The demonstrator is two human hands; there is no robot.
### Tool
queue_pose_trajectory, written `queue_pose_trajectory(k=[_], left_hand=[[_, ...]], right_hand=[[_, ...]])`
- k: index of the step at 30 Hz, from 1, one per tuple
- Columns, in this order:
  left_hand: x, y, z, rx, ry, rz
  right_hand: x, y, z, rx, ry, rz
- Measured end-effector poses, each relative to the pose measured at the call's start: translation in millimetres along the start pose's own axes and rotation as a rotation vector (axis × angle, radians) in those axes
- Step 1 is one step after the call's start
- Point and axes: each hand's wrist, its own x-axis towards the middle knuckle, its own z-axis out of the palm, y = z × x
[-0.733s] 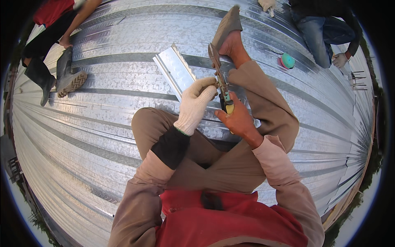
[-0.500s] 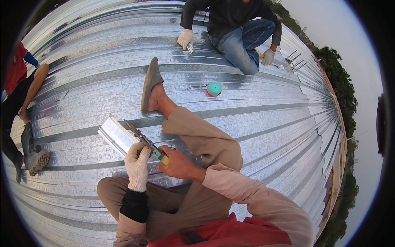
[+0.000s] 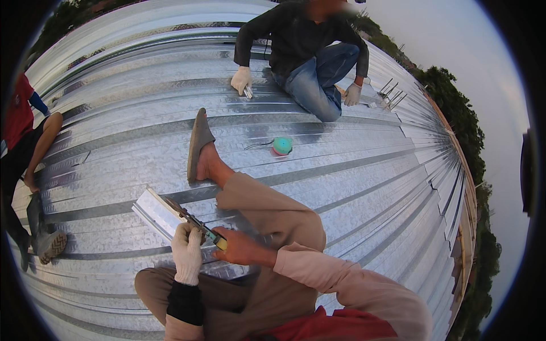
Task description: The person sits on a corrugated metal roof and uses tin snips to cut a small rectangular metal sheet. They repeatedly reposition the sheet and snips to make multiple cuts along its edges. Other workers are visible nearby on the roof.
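My left hand [image 3: 186, 257], in a white knit glove, is closed around the near end of a bent piece of shiny sheet metal [image 3: 157, 212]. Bare, my right hand [image 3: 243, 249] grips the yellow-and-green handles of a pair of tin snips [image 3: 194, 222]. The dark blades point up and left along the metal's right edge, just above my gloved fingers. How far they are apart is too small to tell. Both hands are in front of my bent legs, over the ribbed metal roof [image 3: 114, 241].
A teal tape measure [image 3: 282, 146] lies beyond my sandalled foot [image 3: 200, 149]. A co-worker in jeans [image 3: 310, 79] crouches ahead, one gloved hand on a small metal piece [image 3: 248, 92]. Another person [image 3: 25, 122] sits at far left. Several rods [image 3: 392, 95] stick up near the roof's right edge.
My view has tilted, so the whole scene sits lower and slightly further left. Both hands keep their grip on the sheet metal and the snips, with little other visible movement.
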Motion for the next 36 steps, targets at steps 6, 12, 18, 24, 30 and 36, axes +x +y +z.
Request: queue_pose_trajectory(k=[6, 12, 18, 24, 30, 36], left_hand=[[3.2, -3.7, -0.7, 0.189, 0.011, 0.076], [4.1, -0.3, -3.6, 0.392, 0.011, 0.181], [2.1, 10.3, -3.2, 0.603, 0.022, 0.296], [2.5, 6.8, -6.2, 0.69, 0.022, 0.343], [3.9, 4.0, -7.9, 0.671, 0.005, 0.311], [3.6, 6.1, -3.9, 0.573, 0.031, 0.316]], right_hand=[[1.0, 4.2, 0.5, -0.01, -0.001, -0.023], [1.1, 5.7, 1.0, -0.018, 0.001, -0.033], [0.0, 6.3, -0.3, 0.02, -0.017, -0.04], [1.0, 8.6, 1.0, 0.042, -0.033, -0.025], [-1.0, 3.1, -0.7, 0.031, -0.036, -0.031], [1.5, 9.3, 0.5, 0.049, -0.041, -0.04]])
